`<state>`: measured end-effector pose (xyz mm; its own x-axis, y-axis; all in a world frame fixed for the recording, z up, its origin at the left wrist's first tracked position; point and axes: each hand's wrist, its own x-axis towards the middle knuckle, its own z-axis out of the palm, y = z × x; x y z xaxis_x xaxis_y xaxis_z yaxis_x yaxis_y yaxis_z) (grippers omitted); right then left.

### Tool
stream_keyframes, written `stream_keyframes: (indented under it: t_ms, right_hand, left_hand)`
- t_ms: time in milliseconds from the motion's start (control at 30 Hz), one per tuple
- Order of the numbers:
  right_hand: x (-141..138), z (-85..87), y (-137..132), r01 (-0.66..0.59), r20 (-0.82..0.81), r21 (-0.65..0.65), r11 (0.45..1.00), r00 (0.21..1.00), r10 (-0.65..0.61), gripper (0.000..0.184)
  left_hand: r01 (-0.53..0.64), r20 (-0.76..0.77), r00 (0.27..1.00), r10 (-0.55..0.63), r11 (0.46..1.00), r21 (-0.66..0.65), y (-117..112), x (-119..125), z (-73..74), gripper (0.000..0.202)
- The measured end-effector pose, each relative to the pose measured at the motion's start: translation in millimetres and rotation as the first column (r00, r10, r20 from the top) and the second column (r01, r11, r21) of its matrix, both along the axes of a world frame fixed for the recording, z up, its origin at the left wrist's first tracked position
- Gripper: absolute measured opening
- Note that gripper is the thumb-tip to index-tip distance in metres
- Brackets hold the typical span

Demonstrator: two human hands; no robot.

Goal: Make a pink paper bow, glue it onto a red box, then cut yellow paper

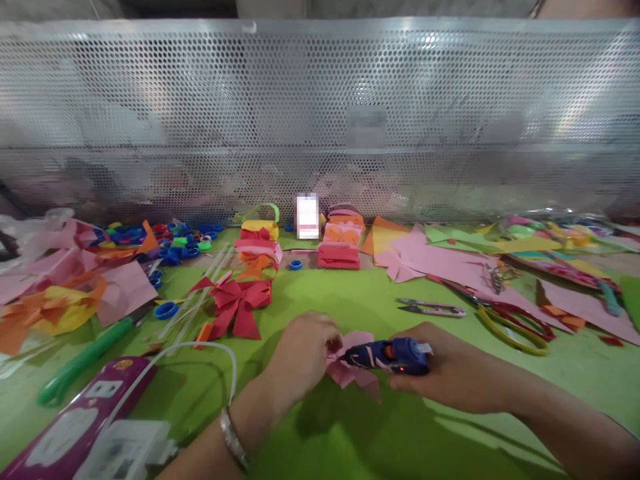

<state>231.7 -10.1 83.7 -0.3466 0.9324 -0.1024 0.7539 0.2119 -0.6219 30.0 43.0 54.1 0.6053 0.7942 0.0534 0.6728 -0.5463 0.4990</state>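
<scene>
Paper bow (367,379), pink, over green tabletop (315,440), between left hand (305,348) and right hand (445,370). Pinches the bow's left edge in the left, fingers curled together; grips blue glue gun (390,355) in the right, fingers wrapped closely round it, nozzle (353,357) at the bow's middle. Beyond the bow, leftward, red bow (237,303); rightward, thread snips (425,310) and scissors (484,317).

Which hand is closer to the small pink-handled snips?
Right. The right hand, holding the blue glue gun, is just on the near side of the snips. The left hand is farther off, to their left, by the pink paper.
</scene>
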Motion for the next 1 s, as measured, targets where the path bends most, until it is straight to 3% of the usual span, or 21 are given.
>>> stream_keyframes:
  t_ms: [133,400,767,900,1000]
  right_hand:
    - [-1,0.0,0,-0.028,-0.041,-0.041,0.999,0.999,0.027,0.012]
    - [1,-2.3,6,0.079,0.061,0.015,0.997,0.995,-0.08,0.016]
    - [-1,-1.8,8,0.068,0.144,-0.044,0.997,0.988,-0.061,0.021]
    - [5,2.6,6,0.074,0.114,-0.083,0.994,0.991,-0.065,0.015]
    - [13,8.9,5,0.135,0.106,-0.024,0.991,0.986,-0.132,0.018]
  left_hand:
    - [-0.006,0.01,1.0,0.006,1.0,0.001,-1,1,-0.8,0.024]
    - [0.002,0.009,1.0,-0.002,1.0,-0.003,1,1,1.9,0.026]
    - [0.015,0.009,1.0,-0.015,1.0,0.016,1,-1,-3.1,0.028]
    - [-0.012,-0.008,1.0,0.012,1.0,-0.014,0,0,-0.8,0.03]
    - [-0.047,-0.005,0.999,0.047,0.998,-0.043,-1,0,0.5,0.031]
